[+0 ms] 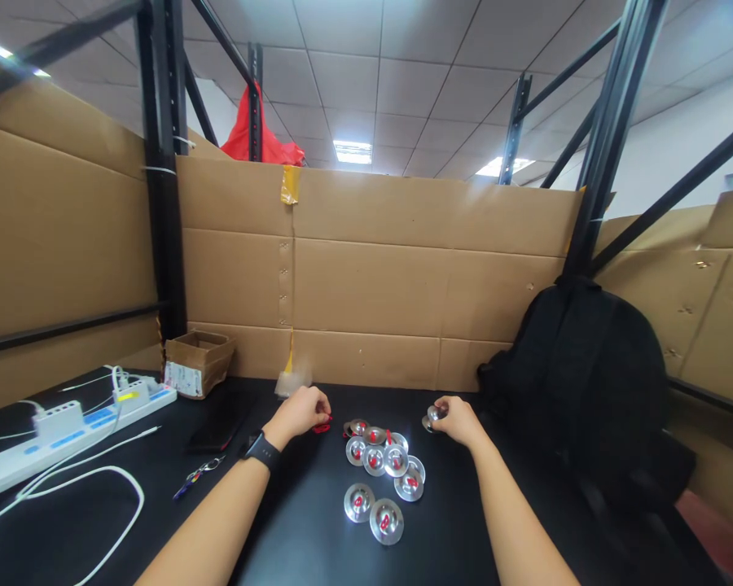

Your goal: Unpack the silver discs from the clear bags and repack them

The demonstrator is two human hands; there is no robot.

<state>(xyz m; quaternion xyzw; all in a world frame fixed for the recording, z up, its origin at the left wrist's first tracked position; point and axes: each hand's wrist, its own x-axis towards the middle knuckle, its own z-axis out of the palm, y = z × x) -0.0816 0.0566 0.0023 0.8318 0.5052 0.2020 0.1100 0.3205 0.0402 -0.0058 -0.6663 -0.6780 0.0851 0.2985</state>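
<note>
My left hand point(304, 409), with a dark watch on its wrist, is closed in a pinch at a small bundle of red cord point(322, 426) on the black table. To the right, my right hand point(458, 421) grips a small silver finger cymbal point(432, 415) at the table surface; my fingers hide part of it, and a second disc edge shows beside it. Between the hands lie several more finger cymbals point(375, 461) in a cluster, with red loops at their centres. Nearer to me, a separate pair point(387, 522) lies touching or slightly overlapping.
On the left are a white power strip point(79, 439) with cables, a keyring point(199, 476), a dark flat object point(211, 435) and a small open cardboard box point(199, 362). A black backpack point(592, 382) stands on the right. Cardboard walls point(366, 285) and black rack posts point(162, 179) enclose the table.
</note>
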